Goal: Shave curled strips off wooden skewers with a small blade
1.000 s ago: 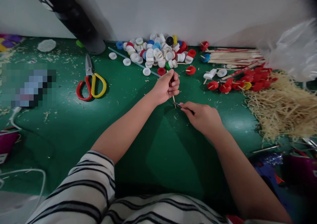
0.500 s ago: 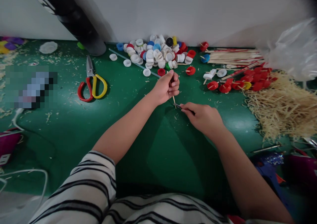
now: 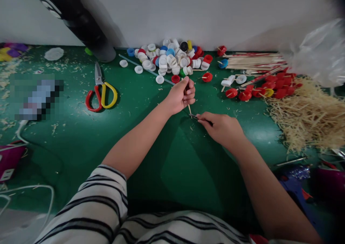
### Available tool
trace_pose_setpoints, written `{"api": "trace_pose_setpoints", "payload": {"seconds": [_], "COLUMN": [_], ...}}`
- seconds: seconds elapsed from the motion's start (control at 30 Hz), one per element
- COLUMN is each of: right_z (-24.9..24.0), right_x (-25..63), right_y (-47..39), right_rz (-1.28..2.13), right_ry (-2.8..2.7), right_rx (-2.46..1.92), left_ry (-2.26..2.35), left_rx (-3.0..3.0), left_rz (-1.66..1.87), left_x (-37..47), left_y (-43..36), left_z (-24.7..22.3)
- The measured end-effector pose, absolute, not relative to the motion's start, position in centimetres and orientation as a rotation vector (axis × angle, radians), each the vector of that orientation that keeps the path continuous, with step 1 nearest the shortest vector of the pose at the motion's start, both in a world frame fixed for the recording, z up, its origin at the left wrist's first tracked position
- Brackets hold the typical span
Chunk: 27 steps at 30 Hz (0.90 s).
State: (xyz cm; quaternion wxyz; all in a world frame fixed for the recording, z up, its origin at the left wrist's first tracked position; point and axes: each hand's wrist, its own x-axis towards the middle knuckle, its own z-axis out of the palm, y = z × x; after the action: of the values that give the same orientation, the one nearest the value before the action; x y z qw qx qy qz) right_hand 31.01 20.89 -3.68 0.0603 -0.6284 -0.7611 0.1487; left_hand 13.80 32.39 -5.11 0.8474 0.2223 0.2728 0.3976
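My left hand is closed around a thin wooden stick, whose lower end points down at the green table. In my right hand is a small dark knife, pinched between thumb and fingers. Its blade meets the stick near the lower tip. Tiny shavings lie just under that point. Behind my left hand spreads a heap of bottle caps, mostly white, with a red cap nearest my fingers. My palm hides the stick's upper part.
Scissors lie to the left, near a tall black bottle. At right are a bundle of sticks, red caps with sticks through them, pale shredded straw, a plastic bag and a blue glue gun.
The knife blade has shifted very slightly at the stick's lower end. Both hands stay almost in the same place, and the view has tilted a little.
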Motion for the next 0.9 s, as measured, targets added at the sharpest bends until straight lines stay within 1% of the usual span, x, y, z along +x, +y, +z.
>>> {"api": "trace_pose_setpoints", "payload": {"seconds": [0.67,0.77,0.9], "right_z": [-3.40,-3.59,-4.22], "right_x": [31.21,31.38,31.91], "right_y": [20.76,20.95,21.45], "right_rz": [0.498,0.565,0.749], "right_ry": [-2.345,-2.282,-2.084], "right_rx": [-1.900,-1.890,-1.837], "left_ry": [0.568,0.561,0.571], "left_rx": [0.477,0.480,0.468], "left_rz": [0.843,0.853,0.870], "left_x": [13.82,13.79,13.76], "left_y": [32.42,32.54,32.67], "left_z": [-5.11,-5.26,-5.33]}}
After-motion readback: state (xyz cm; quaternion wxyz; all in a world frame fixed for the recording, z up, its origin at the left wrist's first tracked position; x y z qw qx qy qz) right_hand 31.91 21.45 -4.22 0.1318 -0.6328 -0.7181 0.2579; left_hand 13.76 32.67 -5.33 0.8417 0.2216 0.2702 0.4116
